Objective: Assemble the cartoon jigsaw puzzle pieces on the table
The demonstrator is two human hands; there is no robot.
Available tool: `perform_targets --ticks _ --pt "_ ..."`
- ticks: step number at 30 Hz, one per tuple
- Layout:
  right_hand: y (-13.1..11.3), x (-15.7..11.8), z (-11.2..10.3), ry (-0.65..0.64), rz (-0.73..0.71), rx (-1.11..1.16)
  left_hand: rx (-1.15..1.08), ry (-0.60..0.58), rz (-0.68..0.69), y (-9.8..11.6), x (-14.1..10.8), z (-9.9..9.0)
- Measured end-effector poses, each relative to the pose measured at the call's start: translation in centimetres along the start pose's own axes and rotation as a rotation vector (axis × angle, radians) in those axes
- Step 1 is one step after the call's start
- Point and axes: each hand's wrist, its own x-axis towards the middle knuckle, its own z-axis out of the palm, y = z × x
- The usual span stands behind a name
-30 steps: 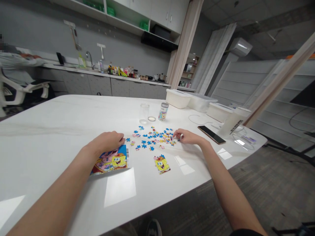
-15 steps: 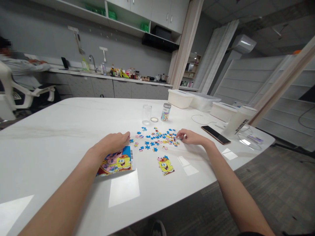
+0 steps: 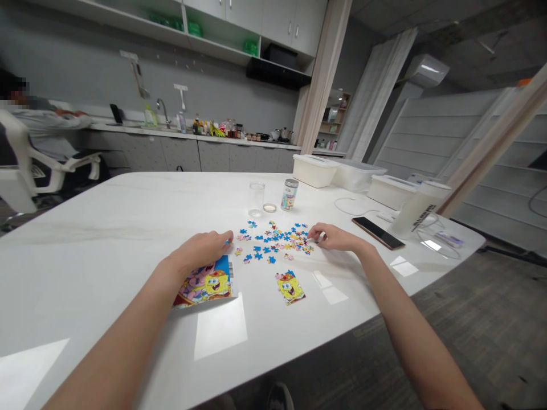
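Note:
My left hand (image 3: 207,249) bends over the left edge of the scattered puzzle pieces (image 3: 267,249), its fingertips closed around a blue puzzle piece (image 3: 228,242). Below that wrist lies the printed picture sheet (image 3: 213,285), partly covered by my forearm. My right hand (image 3: 328,236) rests at the right end of the pile with curled fingers; whatever is between the tips is too small to make out. Nearer to me, between the two arms, a joined block of puzzle pieces (image 3: 290,287) shows a yellow cartoon face.
Behind the pieces stand a clear jar (image 3: 256,199), its lid (image 3: 269,208) and a printed can (image 3: 289,195). A phone (image 3: 378,232), a white cup (image 3: 416,210) and storage boxes (image 3: 314,171) are on the right. A person (image 3: 47,128) sits far left.
My left hand has moved slightly right, onto the blue piece that lay beside its fingertips. My right hand stays at the pile's right end. The view has shifted a little.

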Motion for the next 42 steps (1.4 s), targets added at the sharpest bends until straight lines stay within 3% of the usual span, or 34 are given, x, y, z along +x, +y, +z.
perform_targets --ticks 17,22,26,30,34,42 --pt "-0.7 0.1 0.1 -0.005 -0.023 0.009 -0.082 0.043 0.022 0.1 -0.1 0.1" --pt "-1.0 0.1 0.0 0.000 0.002 -0.005 -0.100 0.143 -0.004 -0.3 0.1 0.0" --pt "-1.1 0.0 -0.1 -0.017 0.020 -0.029 -0.410 0.239 0.023 0.1 0.0 -1.1" --pt "-1.0 -0.1 -0.4 -0.004 0.073 -0.058 -0.692 0.130 0.037 1.0 0.1 -1.6" --pt "-1.4 -0.1 -0.4 -0.014 0.059 -0.060 -0.748 0.057 -0.043 1.4 0.6 -1.0" --pt "-1.7 0.0 -0.2 -0.031 0.043 -0.036 -0.530 0.144 -0.246 -0.1 1.1 0.0"
